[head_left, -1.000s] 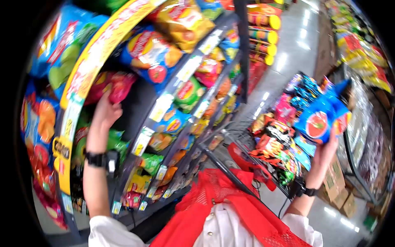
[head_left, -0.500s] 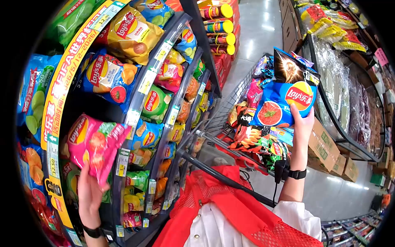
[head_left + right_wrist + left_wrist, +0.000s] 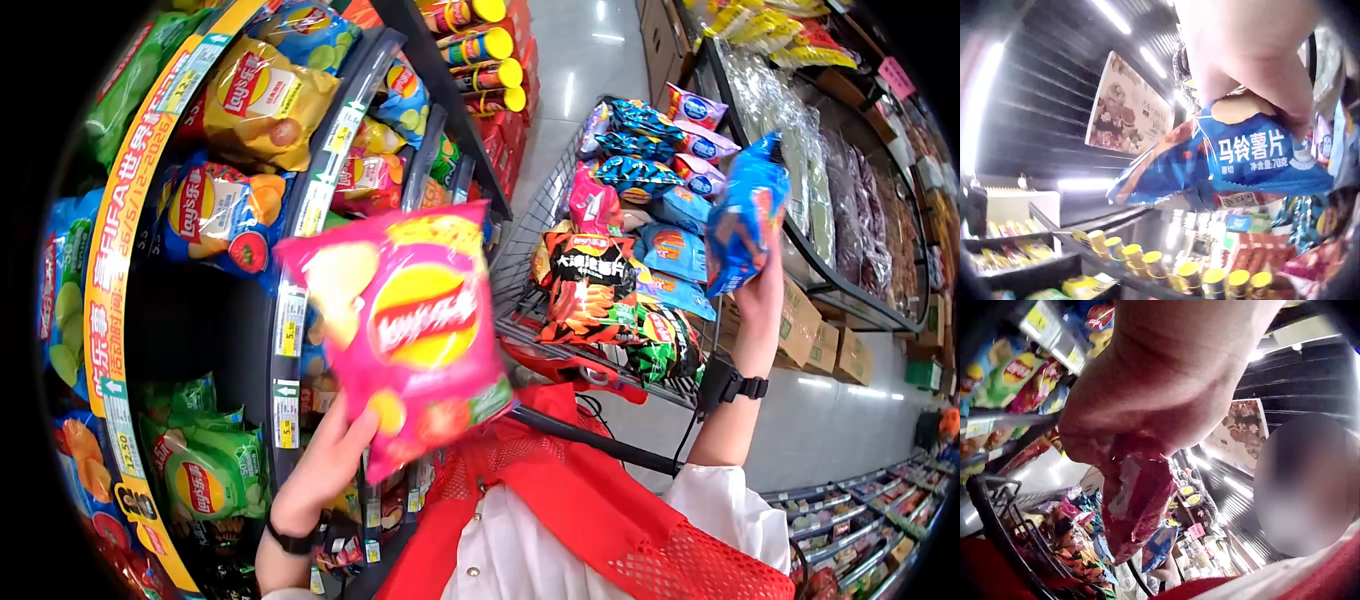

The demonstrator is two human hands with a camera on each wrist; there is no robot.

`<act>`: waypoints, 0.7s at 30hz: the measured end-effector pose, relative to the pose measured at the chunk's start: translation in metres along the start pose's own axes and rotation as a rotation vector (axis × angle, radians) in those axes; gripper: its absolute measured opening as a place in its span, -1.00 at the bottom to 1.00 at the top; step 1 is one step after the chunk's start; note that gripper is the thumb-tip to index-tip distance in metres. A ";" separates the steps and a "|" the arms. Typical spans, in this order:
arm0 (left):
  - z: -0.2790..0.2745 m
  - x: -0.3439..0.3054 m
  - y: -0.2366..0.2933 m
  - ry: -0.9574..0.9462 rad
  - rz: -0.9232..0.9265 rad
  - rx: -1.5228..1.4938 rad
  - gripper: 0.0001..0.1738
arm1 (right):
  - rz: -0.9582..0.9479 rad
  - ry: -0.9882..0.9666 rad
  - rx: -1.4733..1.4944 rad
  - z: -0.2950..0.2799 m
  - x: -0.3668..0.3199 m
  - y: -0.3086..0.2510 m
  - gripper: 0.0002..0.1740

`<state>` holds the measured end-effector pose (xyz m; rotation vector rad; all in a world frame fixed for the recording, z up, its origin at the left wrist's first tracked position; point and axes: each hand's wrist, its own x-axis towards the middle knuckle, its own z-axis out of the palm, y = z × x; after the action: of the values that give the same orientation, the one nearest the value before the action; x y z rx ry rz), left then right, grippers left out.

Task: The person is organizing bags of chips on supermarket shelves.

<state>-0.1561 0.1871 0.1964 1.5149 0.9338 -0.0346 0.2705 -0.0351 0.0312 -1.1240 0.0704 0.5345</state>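
Note:
My left hand (image 3: 325, 465) grips a pink Lay's chip bag (image 3: 425, 320) by its lower left corner, in front of the shelf with the printed front facing up. The left wrist view shows the pink bag's crinkled end (image 3: 1135, 506) below the palm. On the other side, my right hand (image 3: 762, 290) holds a blue chip bag (image 3: 745, 215), tilted edge-on beside the cart's right side. In the right wrist view its back with white lettering (image 3: 1254, 150) shows under the fingers. Between the hands stands a wire shopping cart (image 3: 530, 235) heaped with chip bags.
Tiered shelves with price strips (image 3: 290, 350) and Lay's bags (image 3: 255, 105) run along the left. Chip canisters (image 3: 480, 45) are stacked beyond the dark post. A black-railed display (image 3: 790, 230) and cardboard boxes (image 3: 850, 355) border the right. The cart handle (image 3: 600, 440) crosses before the body.
The left hand has drawn the pink bag out of the shelf and carried it right, toward the cart. The right hand has shifted the blue bag right and turned it edge-on.

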 end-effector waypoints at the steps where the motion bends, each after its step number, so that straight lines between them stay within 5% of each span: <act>1: 0.010 0.049 0.001 -0.083 -0.005 -0.065 -0.52 | 0.006 0.125 -0.269 -0.018 0.006 0.007 -0.50; 7: 0.040 0.170 -0.019 -0.118 -0.037 -0.229 -0.56 | -0.148 0.040 -1.164 -0.053 0.035 0.071 -0.31; 9: 0.041 0.183 -0.026 -0.096 -0.086 -0.248 -0.57 | 0.003 -0.082 -1.041 -0.048 0.025 0.072 -0.28; 14: 0.057 0.184 -0.010 -0.130 -0.070 -0.297 -0.60 | -0.074 -0.030 -1.167 -0.064 -0.013 0.057 -0.34; 16: 0.064 0.188 -0.007 -0.183 -0.066 -0.337 -0.59 | -0.180 -0.337 -1.273 -0.076 -0.060 0.050 -0.35; 18: 0.071 0.187 -0.001 -0.260 -0.083 -0.377 -0.55 | 0.053 -0.353 -1.294 -0.068 -0.084 0.046 -0.27; 19: 0.083 0.195 -0.002 -0.334 -0.043 -0.381 -0.54 | -0.037 -0.518 -1.622 -0.071 -0.106 0.052 -0.20; 21: 0.096 0.193 0.014 -0.394 -0.104 -0.399 -0.55 | -0.014 -0.509 -1.667 -0.062 -0.114 0.053 -0.12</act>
<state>0.0278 0.2086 0.0850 1.0397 0.6529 -0.2025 0.1606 -0.1145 -0.0043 -2.5259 -0.9989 0.8572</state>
